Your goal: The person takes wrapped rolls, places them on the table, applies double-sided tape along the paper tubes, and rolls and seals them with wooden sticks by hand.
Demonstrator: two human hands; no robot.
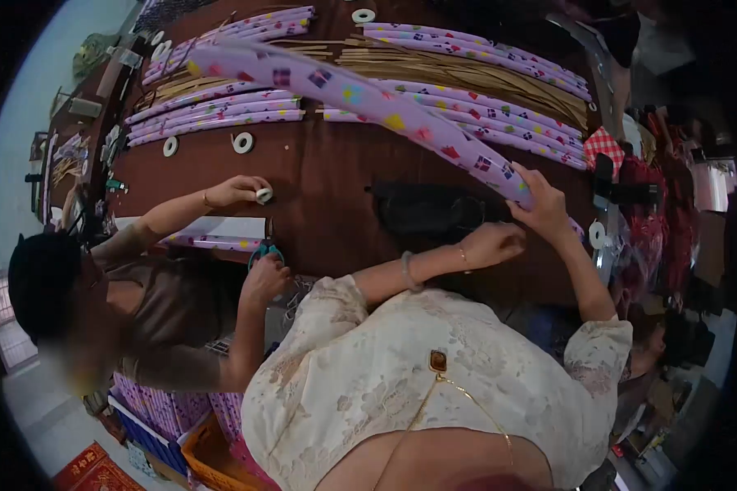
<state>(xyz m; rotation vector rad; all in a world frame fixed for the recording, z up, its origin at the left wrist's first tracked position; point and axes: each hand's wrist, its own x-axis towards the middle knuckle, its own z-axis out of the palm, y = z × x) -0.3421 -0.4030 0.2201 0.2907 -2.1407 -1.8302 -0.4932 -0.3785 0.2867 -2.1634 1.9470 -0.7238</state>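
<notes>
a red sheet (86,470) shows at lower left, a barred window (8,317) at left, red-checked material (603,149) at right.

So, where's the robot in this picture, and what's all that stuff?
There's no robot! It's one picture, from a camera worn on somebody's head, looking down. Their right hand holds up a long patterned roll. Their left hand is loosely curled; I can't see anything in it. On the brown tablecloth lie more patterned rolls, thin tan strips and small white rings. The hands on the left belong to another person: one holds a ring, the other scissors.
</notes>
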